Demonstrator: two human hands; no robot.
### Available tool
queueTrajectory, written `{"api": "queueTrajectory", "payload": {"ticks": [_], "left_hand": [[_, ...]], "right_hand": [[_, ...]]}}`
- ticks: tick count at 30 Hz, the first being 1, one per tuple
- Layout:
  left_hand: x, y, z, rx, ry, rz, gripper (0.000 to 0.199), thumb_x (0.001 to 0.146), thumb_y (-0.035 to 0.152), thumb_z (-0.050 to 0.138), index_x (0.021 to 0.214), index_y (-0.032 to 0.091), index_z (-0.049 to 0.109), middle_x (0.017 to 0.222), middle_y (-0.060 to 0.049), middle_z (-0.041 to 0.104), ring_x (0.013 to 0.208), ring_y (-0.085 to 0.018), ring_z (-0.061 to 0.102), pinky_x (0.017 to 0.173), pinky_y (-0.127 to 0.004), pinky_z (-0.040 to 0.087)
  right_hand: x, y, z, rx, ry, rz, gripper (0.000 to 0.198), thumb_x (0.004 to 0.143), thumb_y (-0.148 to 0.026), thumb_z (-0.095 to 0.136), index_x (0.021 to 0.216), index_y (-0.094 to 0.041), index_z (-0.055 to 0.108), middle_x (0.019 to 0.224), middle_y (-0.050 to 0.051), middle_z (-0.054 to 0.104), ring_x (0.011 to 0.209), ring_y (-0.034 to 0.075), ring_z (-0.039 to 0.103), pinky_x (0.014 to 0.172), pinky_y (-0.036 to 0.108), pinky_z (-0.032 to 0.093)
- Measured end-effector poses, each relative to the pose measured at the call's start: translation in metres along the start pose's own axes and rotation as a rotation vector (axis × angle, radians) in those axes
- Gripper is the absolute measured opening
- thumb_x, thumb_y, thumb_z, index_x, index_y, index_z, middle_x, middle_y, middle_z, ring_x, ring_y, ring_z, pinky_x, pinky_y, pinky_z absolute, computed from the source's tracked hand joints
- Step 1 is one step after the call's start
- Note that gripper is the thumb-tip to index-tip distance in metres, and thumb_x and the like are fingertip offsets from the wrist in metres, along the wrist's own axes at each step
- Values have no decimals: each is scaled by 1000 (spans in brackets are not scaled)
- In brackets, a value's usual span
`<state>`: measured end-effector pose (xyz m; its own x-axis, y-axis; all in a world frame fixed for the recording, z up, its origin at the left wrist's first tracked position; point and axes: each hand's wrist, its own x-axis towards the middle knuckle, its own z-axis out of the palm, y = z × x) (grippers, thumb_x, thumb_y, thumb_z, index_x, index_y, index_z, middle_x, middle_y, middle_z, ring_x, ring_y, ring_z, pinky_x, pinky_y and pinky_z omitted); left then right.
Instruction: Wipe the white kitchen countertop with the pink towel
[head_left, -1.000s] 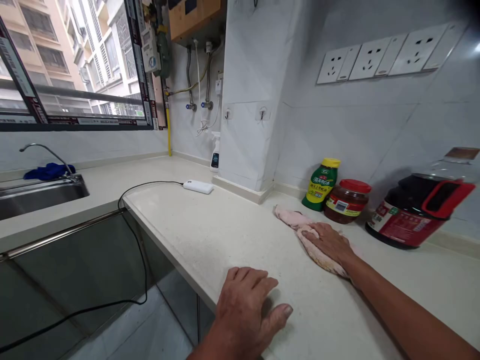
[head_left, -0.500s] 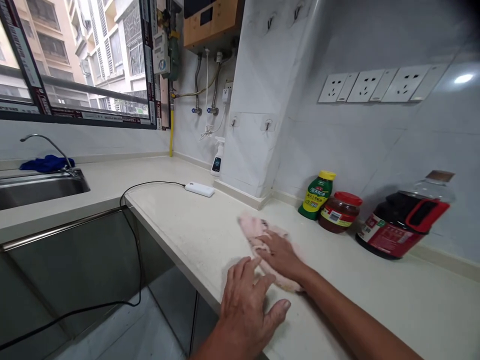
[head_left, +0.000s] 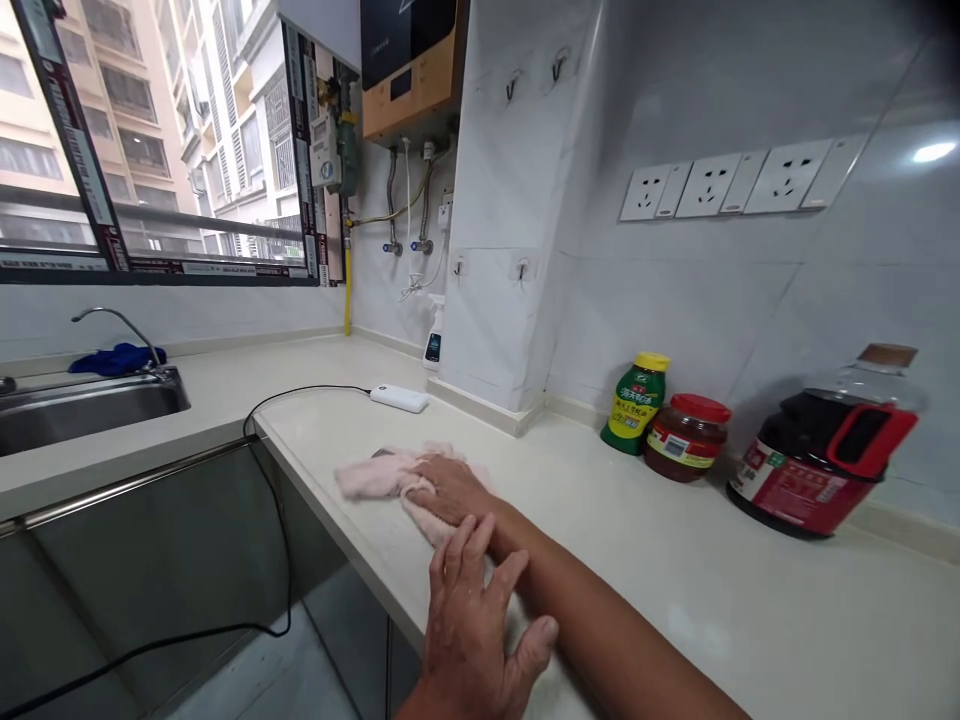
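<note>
Pressed onto a pink cloth (head_left: pixel 375 477), my right hand (head_left: pixel 450 488) has its fingers over the fabric, which lies crumpled on the white countertop (head_left: pixel 592 520). Part of the cloth is blurred, and a dark patch shows at its far edge. My left hand (head_left: pixel 480 610) is nearer to me, fingers spread, with nothing in it. Its fingertips overlap the right forearm in the view; whether they touch it I cannot tell.
A white device (head_left: pixel 399 398) with a black cable (head_left: pixel 279 520) lies beyond the cloth. Along the wall stand a green bottle (head_left: pixel 634 405), a red-lidded jar (head_left: pixel 686 440), a large dark jug (head_left: pixel 817 460) and a spray bottle (head_left: pixel 433 335). A sink (head_left: pixel 97 410) is at left.
My right hand has moved left across the countertop with the pink cloth, toward the white device and front edge. My left hand has shifted slightly left and stays spread. The view has tilted a little.
</note>
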<state>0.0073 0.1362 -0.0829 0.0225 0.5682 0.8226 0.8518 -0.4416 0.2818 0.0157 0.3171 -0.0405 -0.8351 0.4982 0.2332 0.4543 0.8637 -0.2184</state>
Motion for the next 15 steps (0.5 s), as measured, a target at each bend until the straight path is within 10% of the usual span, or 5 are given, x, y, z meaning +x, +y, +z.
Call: {"api": "queueTrajectory", "payload": {"ticks": [6,15], "left_hand": [[1,0,5,-69,0,-47,31,98,51,54,112,28,69,129,-9,67,125,-33,56,105,-58,38],[5,0,-3,-107,-57,-28,20,96,40,61,108,27,70,120,-7,71,117,-30,62,104,-53,38]], "right_hand": [[-14,94,-16,-53,92,410,46,102,-52,52,135,-20,56,146,11,48,135,31,44,114,59,35],[-166,212,-53,-170,193,900,52,103,-56,48,140,-20,52,149,13,46,138,31,42,116,59,31]]}}
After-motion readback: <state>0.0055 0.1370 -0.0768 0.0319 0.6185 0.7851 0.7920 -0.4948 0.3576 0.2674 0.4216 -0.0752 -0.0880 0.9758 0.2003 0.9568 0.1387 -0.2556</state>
